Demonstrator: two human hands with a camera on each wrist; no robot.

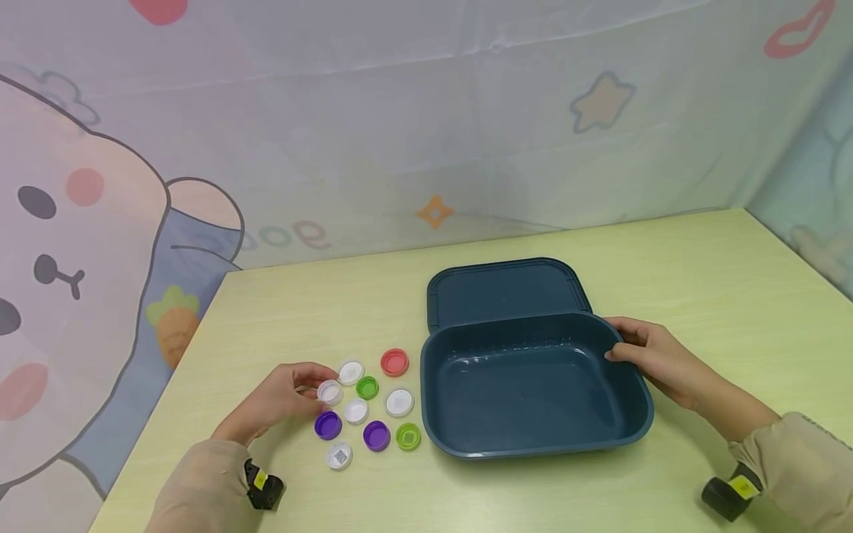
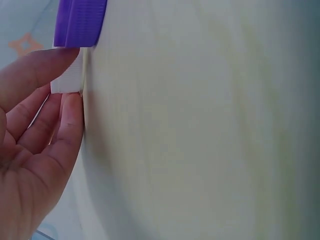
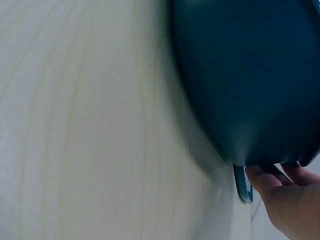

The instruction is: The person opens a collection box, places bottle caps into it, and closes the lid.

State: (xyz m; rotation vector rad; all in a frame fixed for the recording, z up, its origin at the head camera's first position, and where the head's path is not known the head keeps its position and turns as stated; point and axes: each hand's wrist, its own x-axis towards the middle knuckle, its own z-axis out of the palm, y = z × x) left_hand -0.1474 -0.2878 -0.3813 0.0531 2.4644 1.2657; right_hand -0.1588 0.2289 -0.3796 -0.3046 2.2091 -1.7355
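My left hand [image 1: 283, 400] is at the left edge of a group of bottle caps, thumb and fingers on opposite sides of a whitish bottle cap [image 1: 329, 392]. In the left wrist view this white cap is pinched low at the tabletop, with a purple cap [image 2: 80, 22] right beside the thumb. My right hand [image 1: 660, 359] grips the right rim of a dark blue plastic box [image 1: 520, 400], thumb over the edge and the other fingers outside, partly hidden. Inside the box only its bare bottom shows. The box overlaps a matching lid [image 1: 506, 292] behind it.
Between left hand and box lie a red cap [image 1: 395, 362], green caps [image 1: 367, 387], a second purple cap [image 1: 376, 436] and several white caps [image 1: 399, 402]. The light wooden table [image 1: 720, 296] ends at a printed cloth [image 1: 373, 148] behind.
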